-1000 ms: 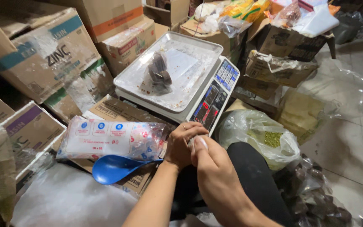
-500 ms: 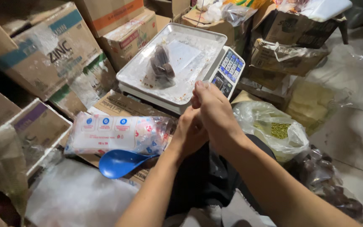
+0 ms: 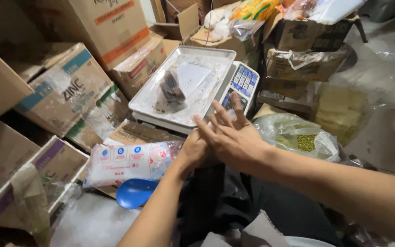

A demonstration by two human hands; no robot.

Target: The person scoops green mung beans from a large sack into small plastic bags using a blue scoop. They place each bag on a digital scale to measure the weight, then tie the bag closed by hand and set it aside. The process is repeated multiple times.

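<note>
My right hand (image 3: pixel 232 135) is spread flat with fingers apart, reaching toward the keypad of a weighing scale (image 3: pixel 239 84). Under it my left hand (image 3: pixel 192 148) is mostly hidden, so its fingers cannot be made out. On the scale's metal tray (image 3: pixel 161 103) lies a small clear bag of dark stuff (image 3: pixel 172 89). A white plastic packet with blue and red print (image 3: pixel 126 162) lies just left of my hands, and a blue scoop (image 3: pixel 134 192) sits below it.
Cardboard boxes (image 3: pixel 65 91) are stacked on the left and behind the scale. A clear bag with green beans (image 3: pixel 305 142) lies to the right of my hands. More bags and boxes (image 3: pixel 305 64) crowd the back right. A white sack (image 3: pixel 92 224) lies at the lower left.
My hands have come apart from being pressed together. The right hand has opened flat and moved up toward the scale's keypad. The view has shifted a little.
</note>
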